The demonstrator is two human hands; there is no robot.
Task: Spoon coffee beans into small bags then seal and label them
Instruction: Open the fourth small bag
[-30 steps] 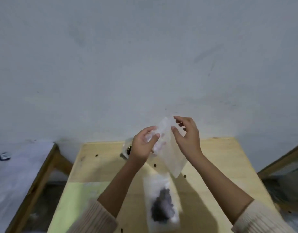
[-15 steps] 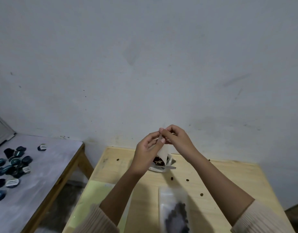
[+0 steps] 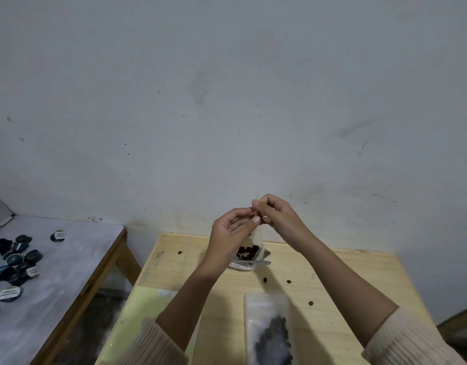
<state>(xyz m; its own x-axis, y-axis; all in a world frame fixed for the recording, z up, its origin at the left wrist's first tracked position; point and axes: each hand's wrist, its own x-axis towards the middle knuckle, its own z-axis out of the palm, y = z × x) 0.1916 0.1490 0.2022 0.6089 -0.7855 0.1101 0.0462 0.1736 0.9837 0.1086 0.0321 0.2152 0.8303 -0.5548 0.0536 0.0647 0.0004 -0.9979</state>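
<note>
Small translucent plastic bag (image 3: 258, 235) hangs edge-on above the pale wooden table (image 3: 379, 272). Its top is pinched between the thumbs and fingertips of the left hand (image 3: 228, 233) and right hand (image 3: 278, 217), wrists raised. A second ago the hands were apart and the bag was spread flat. Behind it, dark glossy coffee beans (image 3: 247, 251) sit in a shallow clear dish (image 3: 237, 266). A filled clear bag (image 3: 269, 327) lies flat nearer.

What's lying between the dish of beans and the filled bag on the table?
Seen from the head camera: one loose coffee bean on the bare table, between the dish and the filled bag.
</note>
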